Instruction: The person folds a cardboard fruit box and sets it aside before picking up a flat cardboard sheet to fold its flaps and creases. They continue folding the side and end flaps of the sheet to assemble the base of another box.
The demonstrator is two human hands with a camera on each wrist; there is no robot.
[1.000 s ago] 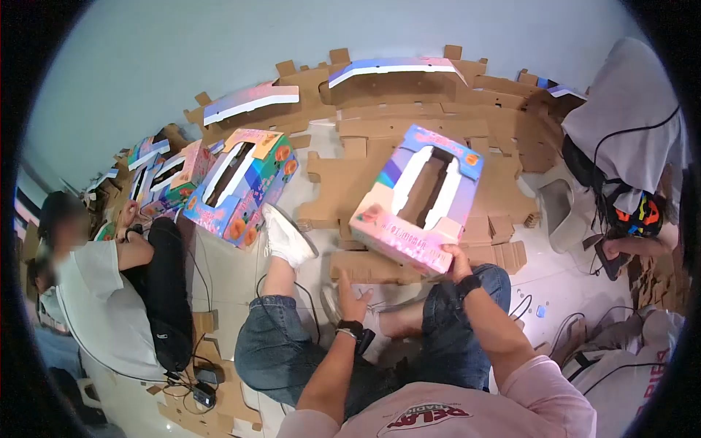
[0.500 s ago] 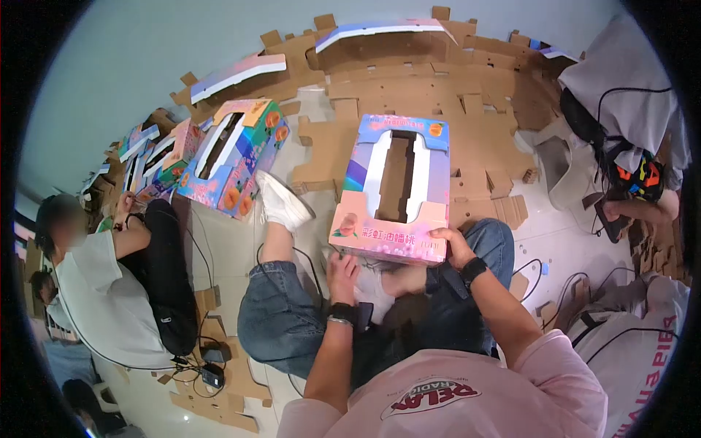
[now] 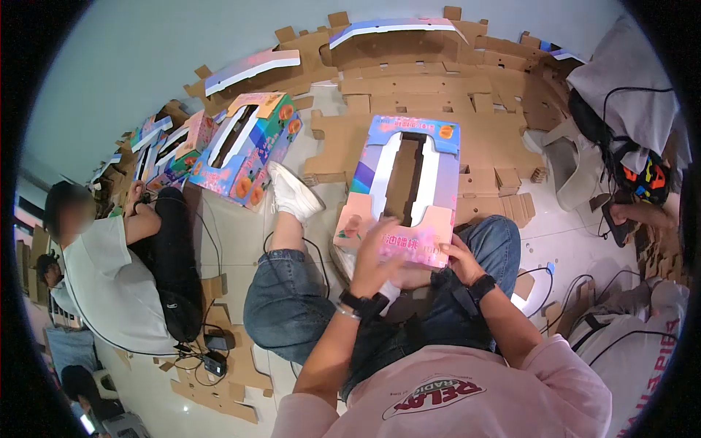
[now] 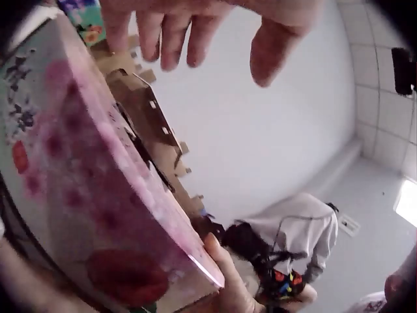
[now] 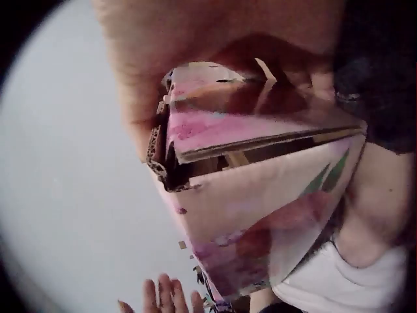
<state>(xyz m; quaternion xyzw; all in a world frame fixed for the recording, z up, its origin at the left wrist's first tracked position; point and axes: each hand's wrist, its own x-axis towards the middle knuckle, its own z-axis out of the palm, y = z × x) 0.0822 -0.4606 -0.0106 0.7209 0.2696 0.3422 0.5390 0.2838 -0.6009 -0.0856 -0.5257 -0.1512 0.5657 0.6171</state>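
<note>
A printed carton (image 3: 440,182) with a long slot in its top stands between the legs, tilted a little. My right hand (image 3: 465,264) grips its near right corner, thumb on top. My left hand (image 3: 376,263) is raised over the near left edge, slightly blurred. In the left wrist view the left hand (image 4: 215,26) has its fingers extended and spread, off the carton (image 4: 85,163). The right wrist view shows the right hand (image 5: 215,39) around the corner of the carton (image 5: 260,215), where a gap runs between two panels.
Flat brown cardboard (image 3: 504,131) covers the floor beyond. More printed cartons (image 3: 244,157) stand at the left, near a seated person (image 3: 117,285) in a white top. A plastic stool (image 3: 569,171) is at the right, and cables (image 3: 208,350) lie on the floor.
The carton has swung from a slant to nearly straight and come down lower. My left hand has risen from beside the foot to the carton's near edge. My right hand keeps its grip.
</note>
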